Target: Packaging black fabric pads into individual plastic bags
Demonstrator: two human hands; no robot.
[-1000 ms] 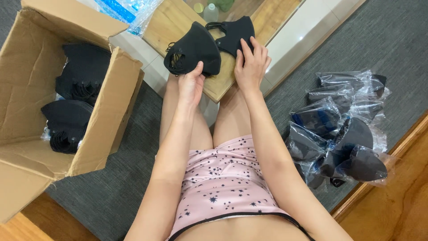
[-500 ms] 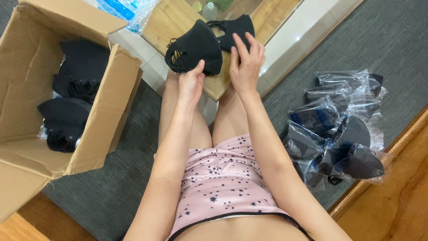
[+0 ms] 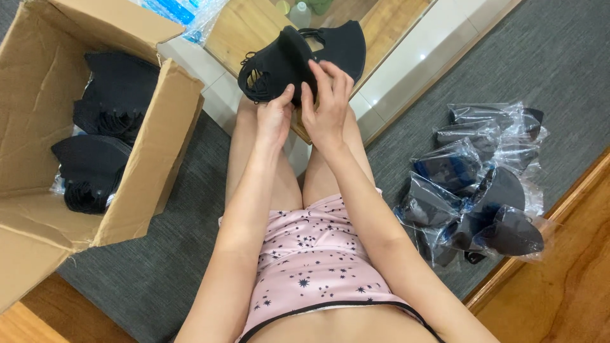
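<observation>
A stack of black face masks (image 3: 286, 60) sits over my knees, its ear loops hanging at the left end. My left hand (image 3: 274, 117) pinches the lower edge of the stack. My right hand (image 3: 327, 105) rests its fingers on the front of the same stack, right beside the left hand. A second part of the black stack (image 3: 343, 44) fans out behind to the right. I sit on a grey carpet (image 3: 171, 254) with my legs stretched forward.
An open cardboard box (image 3: 146, 165) on my left holds more bundles of black masks (image 3: 95, 165). A heap of clear plastic bags with black masks (image 3: 483, 184) lies on my right. Wooden floor (image 3: 559, 286) borders the carpet; a wooden board (image 3: 244, 28) lies ahead.
My right hand has slid left from the far stack onto the front of the near stack, close to my left hand. The view has tilted slightly downward.
</observation>
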